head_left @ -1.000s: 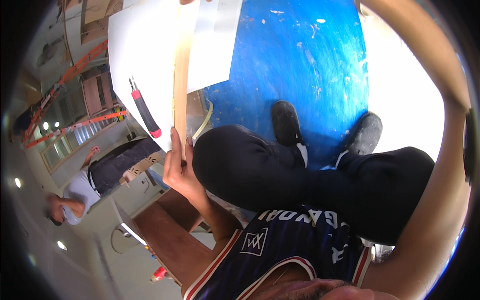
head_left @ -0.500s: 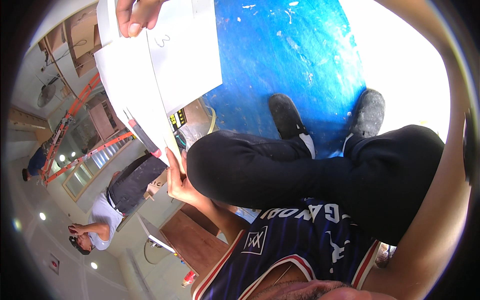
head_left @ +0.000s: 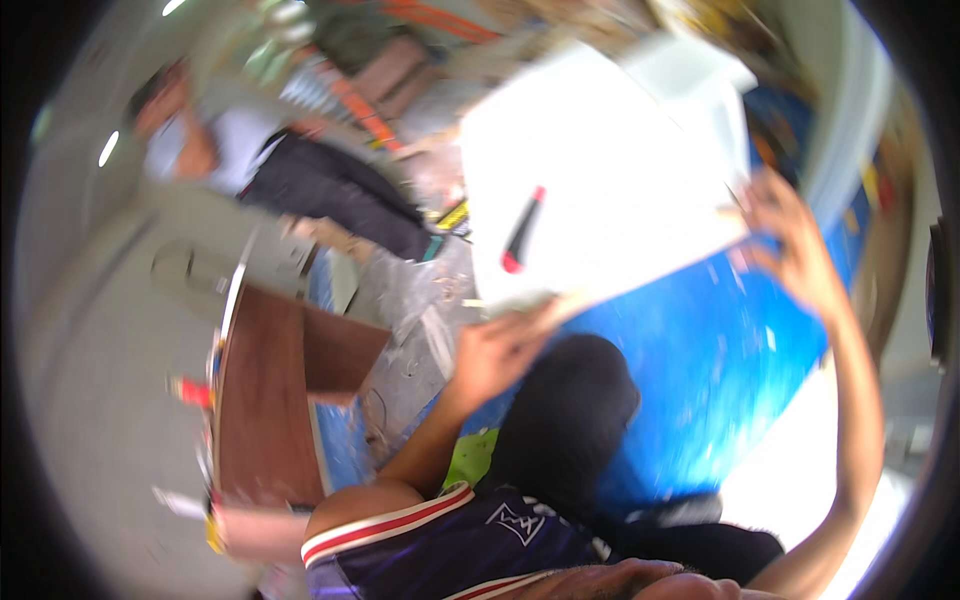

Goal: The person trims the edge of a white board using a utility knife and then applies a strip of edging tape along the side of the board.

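A large white panel [head_left: 590, 170] lies in front of me, overexposed and slightly blurred. On it rests a utility knife [head_left: 524, 230] with a dark body and red ends. My left hand [head_left: 500, 352] is closed on the panel's near left corner, its fingers smeared by motion. At the right corner, my right hand [head_left: 790, 245] has its thumb and fingers bent around the edge. A thin dark sliver shows by those fingertips, too blurred to name. My bent knee [head_left: 575, 400] is just below the near edge.
Blue sheeting [head_left: 690, 340] covers the floor on the right. A white box-like thing [head_left: 690, 75] stands beyond the panel. At left is a brown wooden cabinet [head_left: 262, 400]. Another person [head_left: 330, 185] in dark trousers stands farther off, near an orange ladder [head_left: 355, 105].
My view has swung, so the panel now appears farther right. My right hand has moved from the panel's far end to its right corner. The left hand stays at the near edge.
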`<state>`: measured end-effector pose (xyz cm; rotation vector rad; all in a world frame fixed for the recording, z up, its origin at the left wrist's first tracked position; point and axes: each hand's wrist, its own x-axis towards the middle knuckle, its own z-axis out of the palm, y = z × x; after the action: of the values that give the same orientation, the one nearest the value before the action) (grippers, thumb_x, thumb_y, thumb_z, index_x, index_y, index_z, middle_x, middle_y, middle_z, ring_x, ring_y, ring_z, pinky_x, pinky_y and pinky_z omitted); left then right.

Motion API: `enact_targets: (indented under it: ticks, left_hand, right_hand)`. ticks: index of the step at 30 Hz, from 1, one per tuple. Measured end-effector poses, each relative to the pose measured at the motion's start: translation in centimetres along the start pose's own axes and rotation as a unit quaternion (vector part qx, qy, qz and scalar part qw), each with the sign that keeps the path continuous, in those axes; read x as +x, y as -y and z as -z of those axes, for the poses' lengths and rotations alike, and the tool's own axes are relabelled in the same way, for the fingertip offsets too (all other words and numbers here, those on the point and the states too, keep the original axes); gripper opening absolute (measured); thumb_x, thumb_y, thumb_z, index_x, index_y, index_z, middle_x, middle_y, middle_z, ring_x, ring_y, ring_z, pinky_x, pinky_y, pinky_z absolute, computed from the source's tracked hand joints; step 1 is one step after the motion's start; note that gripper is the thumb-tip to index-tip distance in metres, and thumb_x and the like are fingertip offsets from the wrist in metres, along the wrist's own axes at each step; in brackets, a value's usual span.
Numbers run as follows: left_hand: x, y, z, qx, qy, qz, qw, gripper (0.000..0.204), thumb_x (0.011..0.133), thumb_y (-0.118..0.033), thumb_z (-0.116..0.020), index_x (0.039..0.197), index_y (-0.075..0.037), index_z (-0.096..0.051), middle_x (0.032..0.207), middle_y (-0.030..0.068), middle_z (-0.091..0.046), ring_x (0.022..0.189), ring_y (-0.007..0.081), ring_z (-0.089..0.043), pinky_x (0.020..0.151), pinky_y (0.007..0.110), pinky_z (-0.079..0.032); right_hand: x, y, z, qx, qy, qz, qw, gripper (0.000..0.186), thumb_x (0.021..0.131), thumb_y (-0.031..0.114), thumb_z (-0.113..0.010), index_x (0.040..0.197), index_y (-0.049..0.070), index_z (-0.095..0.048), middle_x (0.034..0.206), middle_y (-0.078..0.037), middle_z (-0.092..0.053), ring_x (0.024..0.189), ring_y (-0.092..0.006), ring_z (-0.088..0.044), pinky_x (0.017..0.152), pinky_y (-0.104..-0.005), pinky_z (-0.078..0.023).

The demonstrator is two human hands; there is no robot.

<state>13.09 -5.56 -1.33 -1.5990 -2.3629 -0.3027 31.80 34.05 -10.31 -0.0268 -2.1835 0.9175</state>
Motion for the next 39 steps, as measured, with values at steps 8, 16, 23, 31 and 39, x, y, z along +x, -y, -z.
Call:
enact_targets:
  ticks: [8,16,23,31,39]
  left_hand:
    - [-2.2,-2.5,1.7,-0.094,-0.048,-0.024,0.994,0.045,0.091,-0.019,-0.087,0.135,-0.017,-0.079,0.086,0.0047,-0.079,0.069,0.0221,-0.076,0.064,0.035,-0.062]
    - [0.9,-5.2,5.3,-0.204,-0.117,-0.154,0.960,0.045,0.089,-0.016,-0.089,0.133,-0.011,-0.079,0.068,-0.0021,-0.068,0.051,0.0121,-0.061,0.049,0.028,-0.048]
    - [1.3,-4.6,5.7,-0.160,-0.119,-0.197,0.960,0.044,0.093,-0.023,-0.085,0.134,-0.012,-0.075,0.076,-0.0029,-0.063,0.057,0.0144,-0.065,0.051,0.033,-0.052]
    - [2.3,0.9,4.7,-0.035,-0.065,-0.122,0.990,0.052,0.090,-0.024,-0.082,0.141,-0.017,-0.073,0.099,0.0017,-0.071,0.095,0.0215,-0.071,0.083,0.037,-0.062]
    - [-0.4,2.8,4.9,-0.269,0.011,-0.080,0.960,0.033,0.078,-0.003,-0.090,0.111,-0.006,-0.084,0.100,0.0055,-0.081,0.087,0.0242,-0.073,0.077,0.037,-0.058]
  right_hand:
    - [0.7,5.3,-1.7,-0.259,0.012,0.171,0.951,0.040,0.079,0.003,-0.085,0.118,0.002,-0.077,0.114,-0.012,-0.068,0.107,-0.0355,-0.065,0.090,-0.0473,-0.059]
    - [1.1,3.8,-0.5,-0.234,0.023,0.184,0.954,0.033,0.086,-0.006,-0.079,0.117,-0.002,-0.068,0.120,-0.017,-0.069,0.112,-0.0404,-0.066,0.095,-0.0506,-0.057]
    - [-0.4,2.5,-0.3,-0.262,0.102,0.059,0.958,0.039,0.091,-0.012,-0.067,0.127,-0.001,-0.057,0.135,-0.024,-0.060,0.127,-0.0456,-0.060,0.109,-0.0533,-0.051]
    - [-2.2,1.1,0.2,-0.169,0.078,0.081,0.979,0.048,0.092,-0.017,-0.061,0.136,-0.001,-0.052,0.144,-0.028,-0.056,0.138,-0.0523,-0.055,0.116,-0.0568,-0.048]
    - [-1.3,0.7,0.4,-0.229,0.082,0.179,0.953,0.047,0.084,-0.017,-0.072,0.121,-0.002,-0.048,0.139,-0.029,-0.059,0.130,-0.0504,-0.063,0.104,-0.0517,-0.057]
